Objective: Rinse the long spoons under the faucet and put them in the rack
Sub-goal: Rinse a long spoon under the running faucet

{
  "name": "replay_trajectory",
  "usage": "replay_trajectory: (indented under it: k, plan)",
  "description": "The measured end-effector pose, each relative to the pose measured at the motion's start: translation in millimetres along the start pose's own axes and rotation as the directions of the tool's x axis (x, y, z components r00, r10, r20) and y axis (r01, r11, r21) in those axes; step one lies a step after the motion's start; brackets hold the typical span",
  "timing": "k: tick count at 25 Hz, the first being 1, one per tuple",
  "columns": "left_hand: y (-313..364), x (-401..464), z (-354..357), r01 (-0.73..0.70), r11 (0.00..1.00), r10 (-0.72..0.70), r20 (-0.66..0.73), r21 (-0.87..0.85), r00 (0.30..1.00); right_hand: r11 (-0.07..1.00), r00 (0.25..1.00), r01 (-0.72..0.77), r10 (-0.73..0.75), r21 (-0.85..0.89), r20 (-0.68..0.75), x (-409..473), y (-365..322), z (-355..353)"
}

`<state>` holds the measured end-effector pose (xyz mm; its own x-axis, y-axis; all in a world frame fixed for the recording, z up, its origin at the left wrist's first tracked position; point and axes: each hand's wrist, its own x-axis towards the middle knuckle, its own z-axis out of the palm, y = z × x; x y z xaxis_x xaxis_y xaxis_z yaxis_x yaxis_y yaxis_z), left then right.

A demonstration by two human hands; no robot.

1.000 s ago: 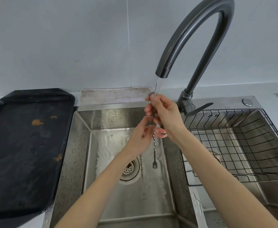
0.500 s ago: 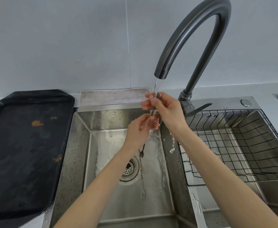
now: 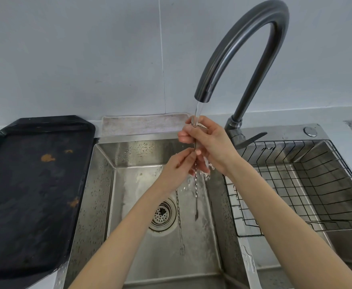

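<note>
Water runs from the dark curved faucet [image 3: 243,38] onto a long twisted-handle spoon [image 3: 196,195] that hangs upright over the left sink basin [image 3: 100,195], forked tip down. My right hand [image 3: 210,147] grips its upper end under the stream. My left hand [image 3: 178,171] pinches the stem just below, fingers touching the right hand. A second long spoon [image 3: 179,222] lies flat on the basin floor to the right of the drain [image 3: 162,213]. The black wire rack [image 3: 308,184] sits in the right basin and holds nothing.
A black tray [image 3: 31,188] with orange stains lies on the counter left of the sink. A pale cloth [image 3: 143,124] lies behind the basin against the wall. The faucet lever [image 3: 252,138] points right, toward the rack's back edge.
The held spoon's lower end, which had swung left under my left hand, hangs straight down again with its tip lower in the basin. My left hand has slid slightly along the stem.
</note>
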<state>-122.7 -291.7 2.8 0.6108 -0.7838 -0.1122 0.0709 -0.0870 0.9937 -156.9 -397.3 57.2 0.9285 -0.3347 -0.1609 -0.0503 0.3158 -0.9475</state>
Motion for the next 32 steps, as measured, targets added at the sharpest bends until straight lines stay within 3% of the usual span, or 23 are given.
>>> replay_trajectory:
  k: [4,7,11,14,19,25,29,32]
  plan:
    - [-3,-1,-2,0.076,0.962,-0.068,0.042,-0.263,0.997,0.996,1.0,0.015,-0.016,-0.083,-0.012,3,2,-2]
    - [-5,0,-3,0.072,0.935,-0.057,0.051,-0.348,0.997,0.99,0.996,0.033,-0.044,-0.139,-0.077,4,2,1]
    - [-3,2,-3,0.031,0.96,-0.041,-0.031,-0.278,0.999,0.985,0.993,0.051,-0.068,-0.166,-0.099,5,-1,5]
    - [-4,1,-5,0.032,0.972,-0.052,-0.081,-0.232,0.995,0.97,0.997,0.051,-0.064,-0.237,-0.046,5,-6,4]
    - [-10,-6,-6,0.037,0.974,-0.072,-0.149,-0.222,0.986,0.974,0.996,0.09,-0.082,-0.21,0.045,5,-6,5]
    - [1,-3,-7,0.02,0.97,-0.068,-0.194,-0.24,0.979,0.957,0.991,0.073,-0.102,-0.28,-0.089,4,0,3]
    - [8,2,-6,0.004,0.975,-0.051,-0.205,-0.223,0.977,0.946,0.99,0.129,-0.142,-0.298,-0.022,1,3,-1]
    - [13,6,-4,-0.009,0.971,-0.036,-0.181,-0.239,0.983,0.962,0.986,0.112,-0.138,-0.249,-0.092,2,-2,0]
